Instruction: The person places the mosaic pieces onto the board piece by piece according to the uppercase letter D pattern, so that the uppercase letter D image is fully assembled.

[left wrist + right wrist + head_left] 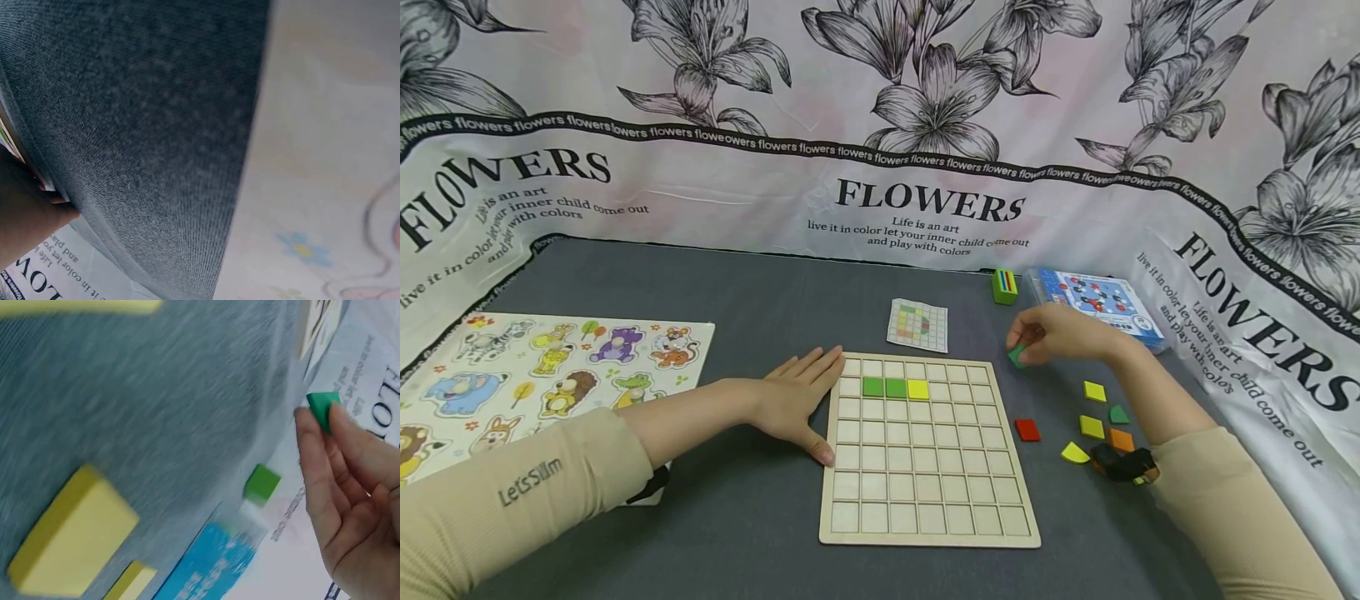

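Observation:
My left hand (793,400) lies flat with fingers spread at the left edge of a wooden grid board (917,528). Two green squares (883,387) and a yellow square (918,390) sit side by side in the board's second row. Between thumb and fingertips my right hand (1048,332) pinches a small green piece (323,407), held beyond the board's upper right corner. Partly covered by the fingers, that piece shows a pointed corner in the right wrist view. A red square (1027,430) lies on the cloth just right of the board.
Several loose yellow, orange and green pieces (1092,427) lie under the right forearm. A printed pattern card (918,325) is behind the board. Farther back are a green block (1004,287) and a blue-and-white box (1105,304). An animal picture board (561,367) lies at left.

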`<state>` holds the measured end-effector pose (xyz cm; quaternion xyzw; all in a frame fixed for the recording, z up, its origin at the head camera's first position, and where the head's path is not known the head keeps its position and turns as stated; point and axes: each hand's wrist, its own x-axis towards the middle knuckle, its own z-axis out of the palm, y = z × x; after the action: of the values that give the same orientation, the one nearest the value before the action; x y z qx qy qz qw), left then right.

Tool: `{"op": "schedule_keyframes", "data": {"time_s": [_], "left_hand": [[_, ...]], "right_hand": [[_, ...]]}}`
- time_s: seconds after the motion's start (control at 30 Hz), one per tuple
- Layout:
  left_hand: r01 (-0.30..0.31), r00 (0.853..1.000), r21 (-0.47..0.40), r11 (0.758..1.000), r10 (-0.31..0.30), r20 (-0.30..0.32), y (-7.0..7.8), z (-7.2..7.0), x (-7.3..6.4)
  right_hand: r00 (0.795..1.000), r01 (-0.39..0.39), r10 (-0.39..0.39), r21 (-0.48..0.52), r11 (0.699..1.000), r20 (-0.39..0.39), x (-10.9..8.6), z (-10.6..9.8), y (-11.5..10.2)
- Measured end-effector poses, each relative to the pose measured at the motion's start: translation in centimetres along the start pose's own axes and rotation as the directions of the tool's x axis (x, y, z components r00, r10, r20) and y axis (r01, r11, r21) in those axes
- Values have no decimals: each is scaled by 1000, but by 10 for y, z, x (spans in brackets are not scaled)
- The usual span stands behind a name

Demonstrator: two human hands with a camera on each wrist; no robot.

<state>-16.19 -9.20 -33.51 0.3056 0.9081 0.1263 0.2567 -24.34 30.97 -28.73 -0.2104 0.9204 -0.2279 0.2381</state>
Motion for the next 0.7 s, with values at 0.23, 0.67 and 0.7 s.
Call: {"op": "schedule_keyframes", "data": {"time_s": [0.23,0.67,0.7], "left_hand": [[3,1000,6,1000,-3,1,-1,1,1],[4,1000,13,1000,-4,10,0,0,0],[4,1000,12,1000,-4,10,0,0,0]], "right_hand": [[998,55,-56,56,997,32,5,11,-24],[976,204,-208,53,977,66,21,31,-56],[974,211,-214,53,976,69,22,33,-58]]}}
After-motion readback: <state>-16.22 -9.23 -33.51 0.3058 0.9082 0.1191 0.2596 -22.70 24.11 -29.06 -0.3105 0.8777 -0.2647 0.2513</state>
